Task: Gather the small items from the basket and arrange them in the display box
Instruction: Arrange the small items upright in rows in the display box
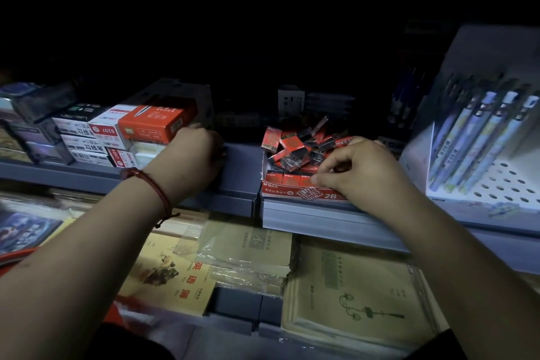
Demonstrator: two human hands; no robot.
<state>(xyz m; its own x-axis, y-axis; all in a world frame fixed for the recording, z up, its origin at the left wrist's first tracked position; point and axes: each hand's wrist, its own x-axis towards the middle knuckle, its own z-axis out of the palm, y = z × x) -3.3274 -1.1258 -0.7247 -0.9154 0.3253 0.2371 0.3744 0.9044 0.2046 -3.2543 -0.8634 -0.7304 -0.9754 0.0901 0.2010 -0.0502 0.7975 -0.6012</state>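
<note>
Small items (295,149) heaped, long axes mixed

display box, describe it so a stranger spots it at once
On the grey shelf, look between the stacked cartons and the white pen rack. The display box is the open red carton marked 2B, heaped with small red and black packs.

Stacked red and white cardboard boxes (137,131) stand at the left on the grey metal shelf (239,166). At the right, a white perforated stand (502,181) holds pale blue pens (479,137) — below, plastic-wrapped yellowish exercise books (350,286) lie flat.
</note>
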